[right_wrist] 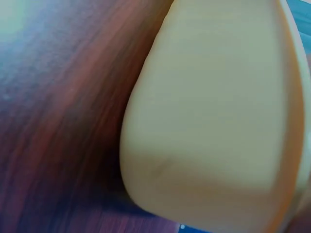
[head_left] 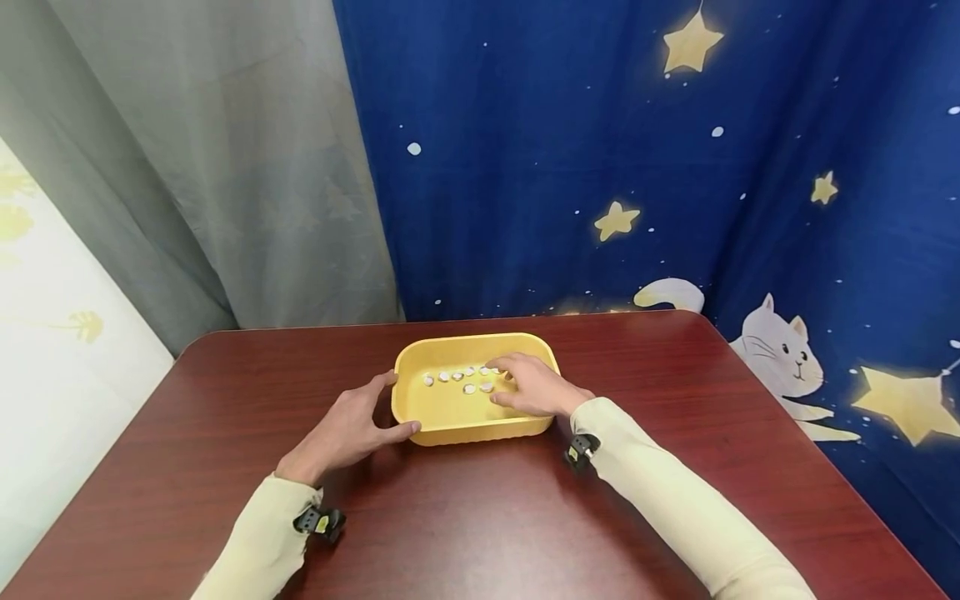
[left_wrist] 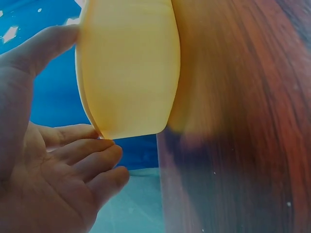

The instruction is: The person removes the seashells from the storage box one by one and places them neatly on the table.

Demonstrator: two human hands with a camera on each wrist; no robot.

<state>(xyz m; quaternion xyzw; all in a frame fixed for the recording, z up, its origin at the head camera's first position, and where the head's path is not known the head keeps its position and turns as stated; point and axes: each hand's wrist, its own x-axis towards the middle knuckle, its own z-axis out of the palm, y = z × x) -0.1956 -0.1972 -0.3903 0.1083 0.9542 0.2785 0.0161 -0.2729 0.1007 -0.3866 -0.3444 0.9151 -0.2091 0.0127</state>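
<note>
A yellow plastic bin (head_left: 450, 414) stands on the table, holding several small, round, whitish pieces (head_left: 469, 389) on its floor, most of them in a row. My left hand (head_left: 351, 427) holds the bin's left end, thumb at the near corner and fingertips at the far one. In the left wrist view, the thumb and index finger of that hand (left_wrist: 63, 160) meet the rim of the bin (left_wrist: 129, 73). My right hand (head_left: 531, 387) reaches over the right end into the bin, thumb and index finger apart above the pieces. The outer wall (right_wrist: 204, 111) hides most of this hand from the right wrist camera.
The reddish-brown wooden table (head_left: 480, 517) extends around the bin, its far edge close behind. A grey curtain (head_left: 277, 167) and a blue curtain (head_left: 525, 167) with stars and a cat hang behind the table. Black wrist cameras sit at both sleeves.
</note>
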